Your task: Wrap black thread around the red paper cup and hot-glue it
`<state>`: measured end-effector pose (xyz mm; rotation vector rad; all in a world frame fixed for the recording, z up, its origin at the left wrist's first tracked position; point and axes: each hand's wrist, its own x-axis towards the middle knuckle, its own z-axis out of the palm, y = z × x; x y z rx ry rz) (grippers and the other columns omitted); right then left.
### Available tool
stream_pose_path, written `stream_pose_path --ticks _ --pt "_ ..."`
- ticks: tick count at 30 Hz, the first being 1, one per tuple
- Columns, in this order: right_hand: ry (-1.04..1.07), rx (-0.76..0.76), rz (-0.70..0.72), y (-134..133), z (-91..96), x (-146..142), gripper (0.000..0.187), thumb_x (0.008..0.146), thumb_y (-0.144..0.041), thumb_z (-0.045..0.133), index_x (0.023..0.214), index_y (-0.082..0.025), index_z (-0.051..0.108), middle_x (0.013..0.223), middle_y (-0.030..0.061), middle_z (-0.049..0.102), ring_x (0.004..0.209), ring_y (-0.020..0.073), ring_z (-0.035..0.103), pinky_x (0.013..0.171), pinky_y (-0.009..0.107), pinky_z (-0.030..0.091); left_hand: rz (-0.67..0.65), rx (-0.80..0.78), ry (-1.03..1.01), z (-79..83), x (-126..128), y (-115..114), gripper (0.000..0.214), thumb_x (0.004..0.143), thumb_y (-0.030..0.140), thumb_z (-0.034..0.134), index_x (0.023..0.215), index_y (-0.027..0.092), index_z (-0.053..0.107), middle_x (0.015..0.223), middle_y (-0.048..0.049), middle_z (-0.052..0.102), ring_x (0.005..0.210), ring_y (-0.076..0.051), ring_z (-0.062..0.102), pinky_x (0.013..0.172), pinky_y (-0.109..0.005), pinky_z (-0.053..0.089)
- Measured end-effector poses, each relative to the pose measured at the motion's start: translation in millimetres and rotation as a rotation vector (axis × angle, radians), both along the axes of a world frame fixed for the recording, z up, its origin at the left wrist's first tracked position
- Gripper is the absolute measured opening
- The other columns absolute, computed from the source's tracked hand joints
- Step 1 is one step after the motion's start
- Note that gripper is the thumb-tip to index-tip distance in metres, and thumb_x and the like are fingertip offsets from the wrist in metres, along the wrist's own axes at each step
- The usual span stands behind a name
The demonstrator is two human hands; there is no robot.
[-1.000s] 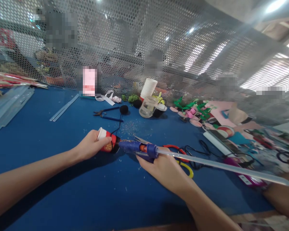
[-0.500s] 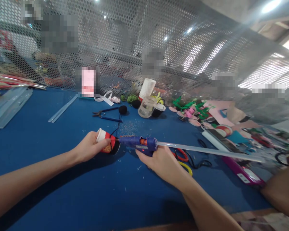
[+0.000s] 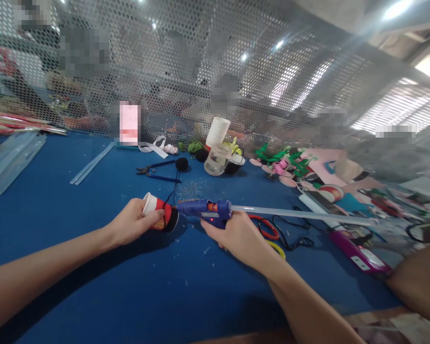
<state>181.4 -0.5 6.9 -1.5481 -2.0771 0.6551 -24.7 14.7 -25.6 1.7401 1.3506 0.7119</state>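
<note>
My left hand (image 3: 138, 220) is closed around a small paper cup (image 3: 151, 202), white and red with a black band at one end, tipped on its side. Black yarn runs from the cup up to a black ball of yarn (image 3: 181, 165). In my right hand (image 3: 232, 234) is a blue glue gun (image 3: 197, 208), its nozzle at the cup's dark end; whether the tip touches cannot be made out. A long clear glue stick (image 3: 294, 214) juts from the gun's back. Blue-handled pliers (image 3: 159, 172) lie open beyond the cup.
Stacked white cups (image 3: 217, 131), a clear plastic cup (image 3: 216, 161) and green yarn (image 3: 196, 147) stand along the mesh screen (image 3: 172, 86). Spare glue sticks (image 3: 12, 160) lie left. Right are scissors with red and yellow handles (image 3: 268, 228), a purple device (image 3: 360, 253) and another person's arm (image 3: 421, 277).
The back of the glue gun and its stick have shifted slightly upward and left. The cup stays nearly in place in my left hand.
</note>
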Motion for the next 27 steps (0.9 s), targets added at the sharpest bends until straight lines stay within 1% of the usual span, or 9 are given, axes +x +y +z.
stream_pose_path --ticks 3,6,11,16,19,23,27 --pt "0.015 -0.057 -0.038 4.1 -0.5 -2.3 0.024 0.067 -0.026 0.045 0.045 -0.018 0.039 0.036 -0.0042 0.04 0.034 0.0073 0.037 0.037 0.02 0.032 -0.01 0.027 0.02 0.6 0.0 -0.8 0.029 0.069 0.036 0.04 0.049 0.016 0.037 0.047 0.0058 0.027 0.043 -0.006 0.025 0.04 -0.019 0.02" --pt "0.033 -0.087 -0.034 4.7 -0.6 -2.7 0.024 0.068 -0.027 0.045 0.046 -0.018 0.038 0.036 -0.0043 0.04 0.033 0.0074 0.037 0.036 0.021 0.032 -0.01 0.045 0.031 1.1 0.2 -0.9 0.029 0.069 0.036 0.041 0.049 0.016 0.038 0.046 0.0057 0.028 0.043 -0.006 0.025 0.039 -0.019 0.021" --pt "0.063 -0.046 -0.008 0.5 0.3 0.0 0.022 0.067 -0.024 0.046 0.048 -0.018 0.039 0.035 -0.005 0.04 0.032 0.0071 0.037 0.035 0.02 0.033 -0.046 0.079 0.0 2.6 1.5 -1.7 0.027 0.069 0.032 0.041 0.048 0.015 0.041 0.046 0.0049 0.033 0.043 -0.006 0.029 0.04 -0.018 0.025" --pt "0.07 -0.107 -0.027 4.4 -1.8 -1.2 0.024 0.067 -0.026 0.047 0.047 -0.018 0.037 0.035 -0.0047 0.04 0.031 0.0068 0.037 0.033 0.019 0.032 -0.037 0.085 0.015 1.6 0.3 -3.3 0.027 0.069 0.032 0.041 0.051 0.013 0.047 0.046 0.0039 0.037 0.043 -0.007 0.031 0.041 -0.019 0.028" --pt "0.09 -0.126 -0.012 6.3 -2.4 -2.4 0.025 0.067 -0.027 0.047 0.047 -0.018 0.036 0.035 -0.0047 0.041 0.031 0.0066 0.038 0.034 0.019 0.033 -0.035 0.08 0.019 0.8 -0.6 -2.6 0.027 0.069 0.032 0.042 0.05 0.013 0.046 0.045 0.0038 0.037 0.042 -0.007 0.031 0.04 -0.019 0.028" --pt "0.095 -0.124 -0.011 3.0 0.4 -1.4 0.022 0.068 -0.025 0.046 0.049 -0.018 0.038 0.034 -0.005 0.041 0.031 0.0071 0.039 0.034 0.019 0.033 -0.049 0.089 0.018 0.0 -0.2 -0.9 0.028 0.07 0.033 0.041 0.049 0.014 0.044 0.045 0.0041 0.036 0.043 -0.007 0.031 0.041 -0.018 0.028" --pt "0.091 -0.117 -0.014 2.5 2.4 -1.6 0.023 0.068 -0.025 0.046 0.048 -0.018 0.037 0.034 -0.0048 0.041 0.03 0.0072 0.039 0.035 0.019 0.034 -0.058 0.071 -0.008 0.2 0.6 -1.2 0.027 0.07 0.033 0.041 0.053 0.014 0.047 0.048 0.0029 0.041 0.045 -0.008 0.036 0.044 -0.019 0.032"
